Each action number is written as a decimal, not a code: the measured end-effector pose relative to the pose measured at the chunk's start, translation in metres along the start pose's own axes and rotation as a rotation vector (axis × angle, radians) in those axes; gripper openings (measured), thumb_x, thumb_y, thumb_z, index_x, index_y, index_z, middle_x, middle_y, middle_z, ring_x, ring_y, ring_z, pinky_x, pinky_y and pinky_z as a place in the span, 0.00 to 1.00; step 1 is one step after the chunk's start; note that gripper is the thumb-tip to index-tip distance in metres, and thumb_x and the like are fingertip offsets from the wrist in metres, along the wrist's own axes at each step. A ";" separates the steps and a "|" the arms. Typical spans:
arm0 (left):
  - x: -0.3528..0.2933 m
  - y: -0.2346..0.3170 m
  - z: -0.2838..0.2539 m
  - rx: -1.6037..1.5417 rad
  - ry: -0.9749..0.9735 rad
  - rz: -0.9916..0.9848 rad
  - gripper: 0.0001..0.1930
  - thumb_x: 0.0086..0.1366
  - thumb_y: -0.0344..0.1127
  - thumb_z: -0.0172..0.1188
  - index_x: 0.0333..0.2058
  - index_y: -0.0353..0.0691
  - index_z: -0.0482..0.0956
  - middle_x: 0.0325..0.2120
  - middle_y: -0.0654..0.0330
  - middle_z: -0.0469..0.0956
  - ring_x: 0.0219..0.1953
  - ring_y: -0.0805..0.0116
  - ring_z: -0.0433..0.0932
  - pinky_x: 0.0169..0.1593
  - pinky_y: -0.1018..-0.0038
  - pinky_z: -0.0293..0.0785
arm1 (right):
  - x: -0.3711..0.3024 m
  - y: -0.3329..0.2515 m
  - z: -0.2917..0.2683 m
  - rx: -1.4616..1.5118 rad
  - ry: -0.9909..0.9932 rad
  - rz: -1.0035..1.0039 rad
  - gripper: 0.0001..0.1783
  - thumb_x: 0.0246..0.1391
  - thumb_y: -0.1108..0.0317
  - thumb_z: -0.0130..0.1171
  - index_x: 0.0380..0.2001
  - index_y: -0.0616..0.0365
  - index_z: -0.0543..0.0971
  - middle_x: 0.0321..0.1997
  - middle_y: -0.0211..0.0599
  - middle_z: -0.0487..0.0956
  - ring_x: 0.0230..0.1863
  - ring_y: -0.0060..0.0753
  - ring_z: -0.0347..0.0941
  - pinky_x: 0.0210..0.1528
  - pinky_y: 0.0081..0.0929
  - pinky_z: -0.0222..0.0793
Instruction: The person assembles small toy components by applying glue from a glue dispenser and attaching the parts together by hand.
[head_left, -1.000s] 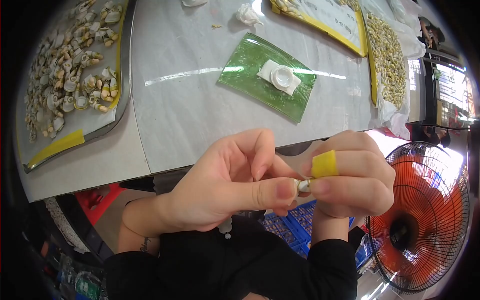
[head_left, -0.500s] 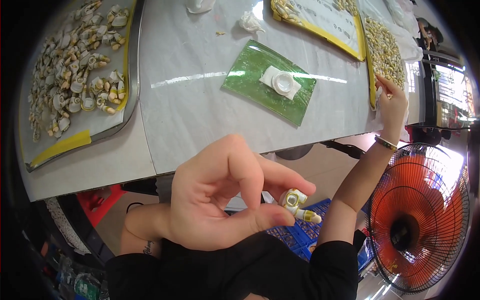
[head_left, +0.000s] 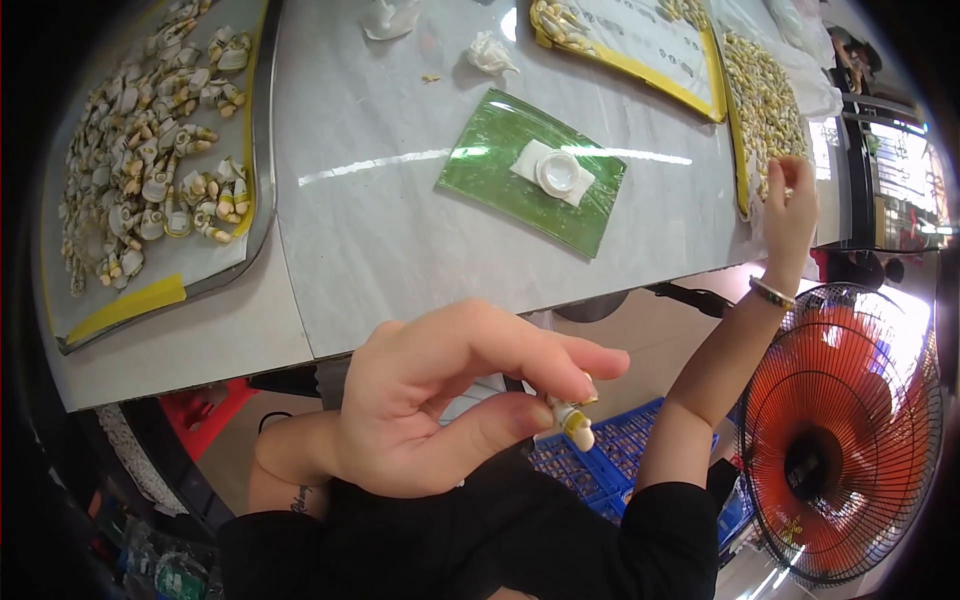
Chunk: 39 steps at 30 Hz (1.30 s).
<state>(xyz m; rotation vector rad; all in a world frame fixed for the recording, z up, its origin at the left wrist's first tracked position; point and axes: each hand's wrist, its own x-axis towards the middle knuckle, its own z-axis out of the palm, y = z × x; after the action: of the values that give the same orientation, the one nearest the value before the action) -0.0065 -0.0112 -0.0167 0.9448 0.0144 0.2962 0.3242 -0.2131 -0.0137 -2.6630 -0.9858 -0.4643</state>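
My left hand (head_left: 440, 400), in front of me near the table's front edge, is closed in a pinch. Between thumb and fingers it grips a small white figurine part (head_left: 575, 424) with yellow-gold trim and a pale rounded tip; the fingers cover much of it. Farther right, my right hand (head_left: 791, 215) is raised at the edge of a yellow-rimmed tray (head_left: 742, 170) heaped with tiny yellowish pieces (head_left: 765, 95). Its fingers are bent together near the pile, and whatever they hold is too small to make out.
At left, a yellow-edged tray (head_left: 130, 308) carries many white-and-gold parts (head_left: 150, 160). A green glass plate (head_left: 480, 180) bears a small white dish (head_left: 558, 174) on white paper. Crumpled tissue (head_left: 491, 54) lies behind it. An orange fan (head_left: 840, 440) stands beside my right arm.
The figurine part has turned in my left fingers, so less of it shows. My right hand has lifted back from the pile of tiny pieces, its fingers now pointing upward.
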 end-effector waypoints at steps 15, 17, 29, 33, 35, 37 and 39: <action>0.007 -0.010 -0.020 0.200 -0.201 0.364 0.18 0.52 0.24 0.64 0.37 0.39 0.63 0.33 0.38 0.76 0.26 0.66 0.74 0.29 0.77 0.73 | -0.038 -0.090 -0.041 0.635 0.322 -0.078 0.10 0.54 0.76 0.53 0.40 0.68 0.74 0.31 0.35 0.76 0.30 0.17 0.69 0.32 0.11 0.64; 0.006 -0.007 -0.019 0.223 -0.194 0.372 0.18 0.52 0.24 0.64 0.36 0.40 0.63 0.33 0.39 0.77 0.26 0.65 0.74 0.29 0.77 0.73 | -0.040 -0.093 -0.041 0.605 0.320 -0.113 0.13 0.57 0.74 0.49 0.44 0.68 0.74 0.32 0.39 0.78 0.28 0.17 0.68 0.33 0.12 0.64; 0.005 -0.006 -0.014 0.278 -0.123 0.423 0.20 0.50 0.24 0.65 0.35 0.42 0.62 0.31 0.45 0.77 0.24 0.64 0.75 0.26 0.78 0.73 | -0.044 -0.117 -0.033 0.864 0.301 -0.283 0.09 0.52 0.80 0.54 0.38 0.69 0.75 0.37 0.43 0.77 0.35 0.29 0.75 0.36 0.15 0.67; 0.004 -0.005 -0.019 0.261 -0.131 0.373 0.21 0.49 0.24 0.66 0.36 0.42 0.62 0.30 0.43 0.77 0.24 0.65 0.76 0.26 0.78 0.73 | -0.041 -0.121 -0.036 0.632 0.224 -0.454 0.10 0.50 0.82 0.54 0.38 0.69 0.73 0.34 0.38 0.76 0.31 0.22 0.67 0.32 0.13 0.60; 0.002 -0.006 -0.015 0.218 -0.080 0.323 0.19 0.49 0.24 0.66 0.35 0.41 0.63 0.31 0.42 0.77 0.24 0.67 0.76 0.27 0.79 0.73 | -0.050 -0.134 -0.034 0.806 0.143 -0.333 0.10 0.50 0.83 0.53 0.38 0.69 0.72 0.34 0.38 0.75 0.30 0.21 0.67 0.32 0.13 0.61; 0.003 -0.006 -0.015 0.174 -0.031 0.273 0.18 0.50 0.24 0.66 0.34 0.41 0.65 0.31 0.41 0.76 0.25 0.68 0.76 0.27 0.79 0.73 | -0.058 -0.146 -0.032 1.030 -0.029 -0.186 0.08 0.50 0.84 0.50 0.36 0.69 0.72 0.35 0.38 0.74 0.30 0.21 0.68 0.32 0.14 0.63; 0.004 -0.002 -0.020 0.229 -0.073 0.128 0.15 0.50 0.27 0.67 0.31 0.39 0.68 0.31 0.40 0.76 0.25 0.69 0.76 0.30 0.78 0.75 | -0.058 -0.153 -0.026 1.046 -0.122 -0.200 0.09 0.49 0.83 0.52 0.35 0.68 0.72 0.33 0.36 0.75 0.30 0.20 0.69 0.32 0.14 0.64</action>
<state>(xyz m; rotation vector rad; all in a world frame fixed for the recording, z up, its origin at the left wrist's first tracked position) -0.0048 0.0045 -0.0295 1.1858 -0.0807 0.3838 0.1759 -0.1434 0.0081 -1.6677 -1.1120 0.1725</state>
